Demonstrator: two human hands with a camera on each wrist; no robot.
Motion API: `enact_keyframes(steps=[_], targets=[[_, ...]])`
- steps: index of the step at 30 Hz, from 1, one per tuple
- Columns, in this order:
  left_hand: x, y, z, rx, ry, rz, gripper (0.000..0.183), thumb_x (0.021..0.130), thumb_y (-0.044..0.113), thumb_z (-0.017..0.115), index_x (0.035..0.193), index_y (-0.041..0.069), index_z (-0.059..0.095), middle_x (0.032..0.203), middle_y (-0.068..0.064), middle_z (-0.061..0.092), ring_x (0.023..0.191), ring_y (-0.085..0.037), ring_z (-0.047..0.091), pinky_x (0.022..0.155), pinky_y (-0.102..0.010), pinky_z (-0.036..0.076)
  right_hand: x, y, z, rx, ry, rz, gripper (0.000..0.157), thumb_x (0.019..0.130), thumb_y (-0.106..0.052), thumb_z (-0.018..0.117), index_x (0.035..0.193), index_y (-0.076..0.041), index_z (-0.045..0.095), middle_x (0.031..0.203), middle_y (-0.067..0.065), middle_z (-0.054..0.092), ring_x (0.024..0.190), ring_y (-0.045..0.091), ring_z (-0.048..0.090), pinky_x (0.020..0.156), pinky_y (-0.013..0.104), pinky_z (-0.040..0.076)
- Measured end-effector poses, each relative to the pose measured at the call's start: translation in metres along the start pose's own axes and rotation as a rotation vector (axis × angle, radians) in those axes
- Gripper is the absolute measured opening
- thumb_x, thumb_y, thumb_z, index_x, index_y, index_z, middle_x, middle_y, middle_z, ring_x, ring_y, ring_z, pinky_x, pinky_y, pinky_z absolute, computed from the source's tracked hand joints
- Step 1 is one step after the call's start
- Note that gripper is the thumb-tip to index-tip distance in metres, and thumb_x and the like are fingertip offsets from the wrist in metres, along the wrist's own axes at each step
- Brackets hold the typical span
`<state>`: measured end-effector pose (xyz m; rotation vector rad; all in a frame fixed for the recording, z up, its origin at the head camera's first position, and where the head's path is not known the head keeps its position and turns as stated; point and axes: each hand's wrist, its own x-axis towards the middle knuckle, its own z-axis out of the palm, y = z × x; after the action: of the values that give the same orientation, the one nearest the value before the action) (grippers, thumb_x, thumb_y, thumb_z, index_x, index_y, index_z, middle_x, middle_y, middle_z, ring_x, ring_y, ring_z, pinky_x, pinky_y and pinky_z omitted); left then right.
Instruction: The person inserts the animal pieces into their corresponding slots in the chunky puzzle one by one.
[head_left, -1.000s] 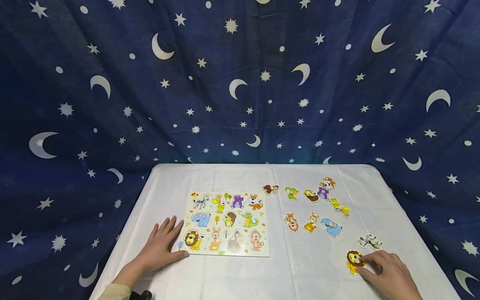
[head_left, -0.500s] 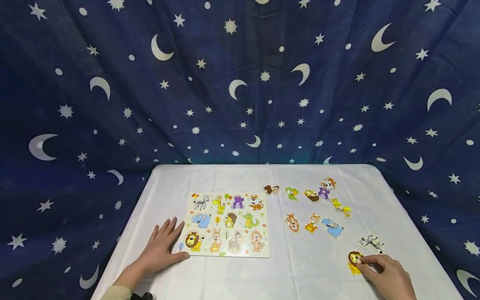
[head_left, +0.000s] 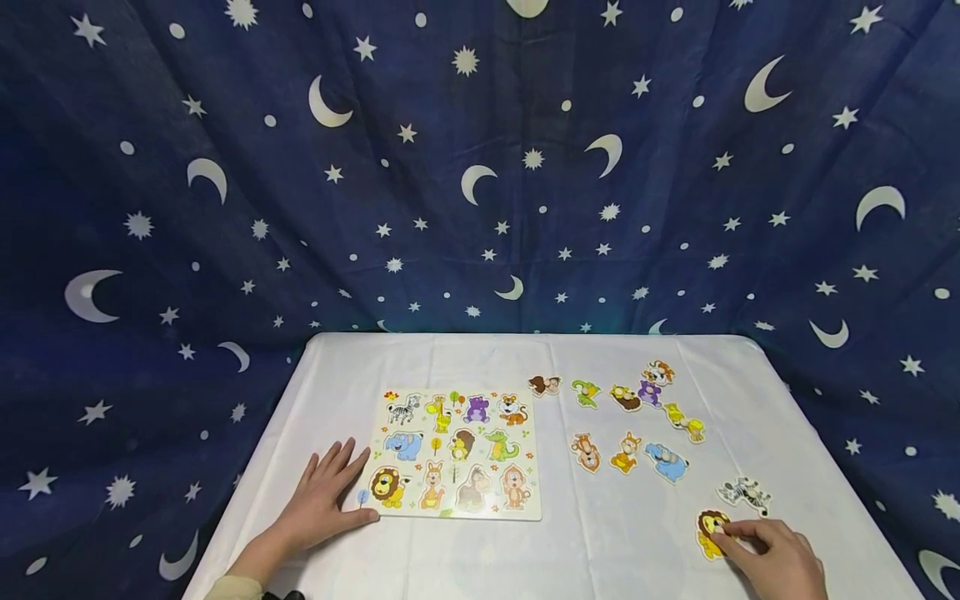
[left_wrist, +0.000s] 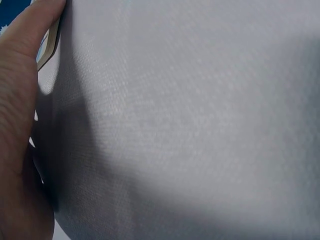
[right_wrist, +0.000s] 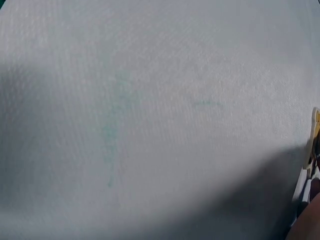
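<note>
My right hand (head_left: 776, 560) pinches the small knob on the lion puzzle piece (head_left: 708, 535), which lies at the right front of the table; in the right wrist view only a sliver of a finger (right_wrist: 307, 222) and the edge of a piece (right_wrist: 313, 140) show. Just behind it is the zebra piece (head_left: 742, 493). Fingers spread, my left hand (head_left: 322, 500) rests flat on the cloth, its thumb against the lower left corner of the animal puzzle board (head_left: 450, 510). That thumb (left_wrist: 25, 30) and the board's edge (left_wrist: 50, 45) also appear in the left wrist view.
Several loose pieces lie right of the board, among them the elephant (head_left: 666, 462), kangaroo (head_left: 625, 452), monkey (head_left: 585, 452), giraffe (head_left: 685, 423), crocodile (head_left: 585, 392) and gorilla (head_left: 544, 384). A starry blue curtain (head_left: 420, 183) hangs behind the white table (head_left: 465, 562).
My right thumb and index finger have drawn together on the lion piece's knob. The left hand has stayed by the board. The head view has shifted slightly.
</note>
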<state>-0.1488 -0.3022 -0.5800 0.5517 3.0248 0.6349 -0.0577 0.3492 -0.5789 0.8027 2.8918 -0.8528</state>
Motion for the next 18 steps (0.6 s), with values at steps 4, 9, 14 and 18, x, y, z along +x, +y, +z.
enact_keyframes(steps=[4, 9, 14, 18], targets=[[-0.0019, 0.0001, 0.0008, 0.002, 0.019, 0.004, 0.102, 0.077, 0.073, 0.074, 0.156, 0.014, 0.047, 0.163, -0.019, 0.032, 0.151, -0.044, 0.021, 0.12, -0.066, 0.01, -0.0012, -0.0005, 0.0045, 0.004, 0.008, 0.064, 0.047, 0.073, -0.044, 0.091, 0.094, -0.005, 0.079, 0.106, 0.016, 0.063, 0.1, 0.039, 0.048, 0.087, 0.057, 0.036], [-0.0072, -0.0004, 0.0032, 0.001, 0.033, 0.001, 0.102, 0.076, 0.074, 0.073, 0.155, 0.015, 0.047, 0.163, -0.019, 0.032, 0.151, -0.044, 0.022, 0.121, -0.064, 0.009, -0.0027, 0.0013, 0.009, -0.002, -0.039, 0.151, 0.053, 0.071, -0.05, 0.091, 0.097, -0.005, 0.077, 0.112, 0.019, 0.059, 0.107, 0.043, 0.043, 0.091, 0.061, 0.033], [-0.0069, -0.001, 0.0056, 0.008, 0.061, 0.016, 0.1, 0.077, 0.075, 0.073, 0.154, 0.016, 0.049, 0.163, -0.019, 0.034, 0.15, -0.044, 0.025, 0.121, -0.061, 0.008, -0.002, 0.0028, 0.0108, -0.02, -0.051, 0.184, 0.06, 0.07, -0.057, 0.089, 0.098, -0.005, 0.077, 0.111, 0.018, 0.06, 0.111, 0.045, 0.041, 0.092, 0.063, 0.033], [-0.0037, -0.0006, 0.0062, 0.013, 0.083, 0.033, 0.099, 0.077, 0.073, 0.074, 0.154, 0.015, 0.05, 0.162, -0.02, 0.036, 0.149, -0.046, 0.027, 0.121, -0.062, 0.009, -0.0006, 0.0016, 0.0101, -0.036, -0.05, 0.199, 0.062, 0.072, -0.058, 0.088, 0.101, -0.004, 0.077, 0.111, 0.018, 0.061, 0.113, 0.046, 0.041, 0.091, 0.064, 0.037]])
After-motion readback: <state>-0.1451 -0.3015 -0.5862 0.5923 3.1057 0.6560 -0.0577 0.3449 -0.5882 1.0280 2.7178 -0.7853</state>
